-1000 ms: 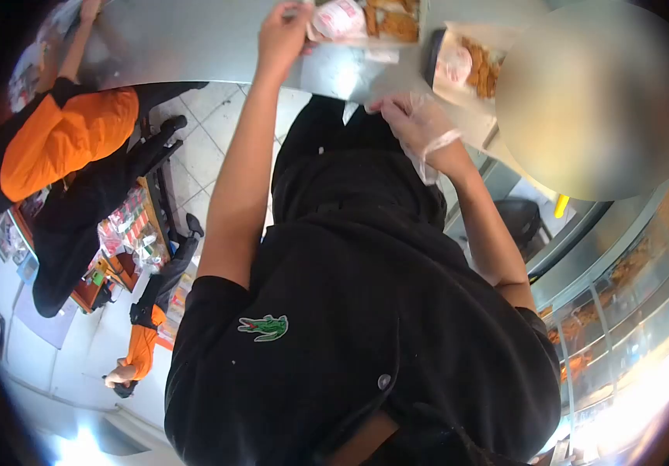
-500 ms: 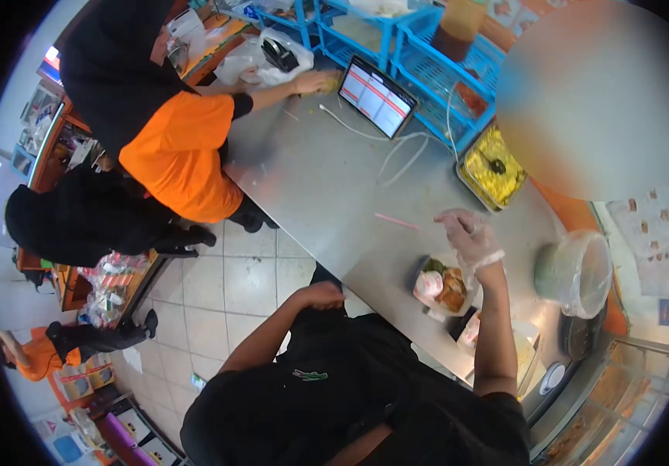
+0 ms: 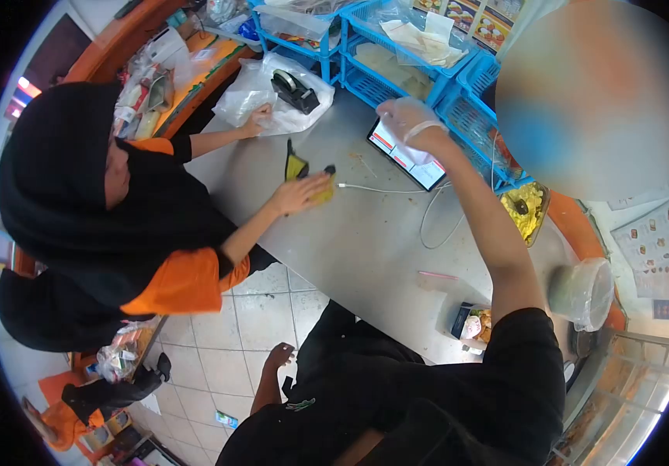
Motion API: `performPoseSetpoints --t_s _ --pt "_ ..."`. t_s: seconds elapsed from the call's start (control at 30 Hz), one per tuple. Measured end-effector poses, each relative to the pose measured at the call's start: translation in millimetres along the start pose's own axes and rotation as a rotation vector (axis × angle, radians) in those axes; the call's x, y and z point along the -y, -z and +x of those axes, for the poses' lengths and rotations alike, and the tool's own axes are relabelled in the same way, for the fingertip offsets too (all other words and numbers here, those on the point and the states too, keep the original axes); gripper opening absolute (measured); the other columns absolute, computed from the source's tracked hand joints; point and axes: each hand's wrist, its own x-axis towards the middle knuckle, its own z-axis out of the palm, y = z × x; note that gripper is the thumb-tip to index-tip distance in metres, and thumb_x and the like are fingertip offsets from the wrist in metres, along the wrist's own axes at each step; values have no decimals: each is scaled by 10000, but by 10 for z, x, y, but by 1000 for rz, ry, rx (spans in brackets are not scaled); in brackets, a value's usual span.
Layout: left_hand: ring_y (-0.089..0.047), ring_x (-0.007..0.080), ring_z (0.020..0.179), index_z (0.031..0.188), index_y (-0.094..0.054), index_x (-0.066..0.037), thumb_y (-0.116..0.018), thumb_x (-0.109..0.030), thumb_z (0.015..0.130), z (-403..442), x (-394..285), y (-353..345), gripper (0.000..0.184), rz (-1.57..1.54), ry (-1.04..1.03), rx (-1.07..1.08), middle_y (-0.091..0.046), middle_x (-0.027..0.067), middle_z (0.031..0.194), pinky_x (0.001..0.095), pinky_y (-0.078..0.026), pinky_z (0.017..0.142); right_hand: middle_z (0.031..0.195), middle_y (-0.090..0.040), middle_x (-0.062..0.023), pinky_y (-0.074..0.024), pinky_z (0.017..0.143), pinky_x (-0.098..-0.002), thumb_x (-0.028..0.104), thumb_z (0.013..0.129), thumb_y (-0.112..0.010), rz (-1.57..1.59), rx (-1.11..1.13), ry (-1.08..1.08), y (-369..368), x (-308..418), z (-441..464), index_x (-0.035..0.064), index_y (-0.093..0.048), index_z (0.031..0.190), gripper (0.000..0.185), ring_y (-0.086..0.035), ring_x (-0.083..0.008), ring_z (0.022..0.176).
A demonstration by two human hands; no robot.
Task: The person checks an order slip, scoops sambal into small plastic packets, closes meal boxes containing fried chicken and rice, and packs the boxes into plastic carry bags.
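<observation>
My right hand, in a clear plastic glove, reaches over the tablet and covers part of its screen, close to the blue plastic rack. Its fingers are blurred, so I cannot tell how far they are closed. My left hand hangs low at my side over the floor tiles, empty, its fingers loosely apart. A food box with a white cup and fried-looking food sits at the counter edge, partly behind my right arm. A pink straw-like strip lies on the counter.
Across the counter, a co-worker's hand presses a yellow cloth. A tape dispenser rests on white plastic bags. A white cable trails by the tablet. On the right are a tray of yellow food and a plastic-covered tub.
My right hand has moved from beside the food box up to the tablet. My left hand has dropped lower. The co-worker has come nearer, bringing the yellow cloth along the counter. The view has shifted.
</observation>
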Motion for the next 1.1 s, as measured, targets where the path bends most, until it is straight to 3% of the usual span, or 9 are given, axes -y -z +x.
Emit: performPoseSetpoints --t_s 0.17,0.23,0.3,0.5,0.6,0.73,0.83,0.93,1.1 --pt "-703 217 711 1169 -641 -80 -547 -391 991 193 177 14 370 6 71 89 -733 101 924 383 -559 602 979 -716 -202 -524 854 -464 269 949 -563 -21 -50 -61 -418 -48 207 99 -735 1058 265 -672 -394 953" --pt "-713 320 879 1122 -658 -42 -545 -406 990 529 454 -45 403 320 -372 -35 -729 163 974 432 -566 754 955 -710 -201 -520 842 -467 286 954 -556 -153 -1 -19 -184 -71 294 104 -738 1021 266 -670 -396 929" --pt "-672 387 1022 1100 -672 -35 -538 -421 989 456 101 -59 424 382 -309 -92 -712 210 1037 445 -530 892 962 -698 -220 -507 818 -486 315 966 -547 -62 -70 -122 67 -74 299 78 -726 984 298 -659 -424 926" --pt "-627 349 1159 1270 -653 -147 -492 -471 1004 1184 85 -176 449 341 -576 44 -622 185 1313 469 -547 903 927 -657 -288 -483 781 -511 347 997 -489 22 82 -127 185 -182 -9 -16 -680 921 417 -636 -467 890" --pt "-600 360 1224 1411 -573 -227 -468 -607 974 256 -862 -156 589 -246 -119 176 -582 139 1405 565 -556 884 981 -670 -271 -486 764 -500 424 1008 -441 -3 335 -290 -310 -128 -514 18 -699 963 484 -662 -425 910" --pt "-543 399 1300 1521 -433 -325 -424 -668 963 236 -815 -162 655 -225 3 262 -524 109 1486 717 -466 942 1017 -731 -183 -531 825 -392 358 971 -583 116 394 -17 -1038 -81 -1660 77 -718 1149 358 -703 -306 919" --pt "-570 376 1273 1536 -426 -202 -485 -641 953 142 -658 -289 731 -299 90 280 -523 140 1480 605 -500 988 976 -740 -129 -527 784 -320 245 959 -610 460 735 -253 -1245 443 -2153 40 -705 1167 308 -686 -183 869" --pt "-568 364 1273 1536 -412 -149 -517 -626 940 51 -268 -578 771 -432 -47 390 -525 163 1468 554 -496 1008 867 -696 -45 -495 593 -265 198 1006 -560 545 843 -33 -1301 911 -2431 45 -679 1185 264 -604 -89 678" --pt "-566 345 1273 1537 -390 -61 -569 -602 918 -139 555 -1113 842 -642 -320 293 -529 200 1450 469 -490 1041 865 -676 -50 -508 617 -285 187 1008 -569 484 860 177 -1682 1533 -2483 19 -656 1201 270 -624 -118 699"
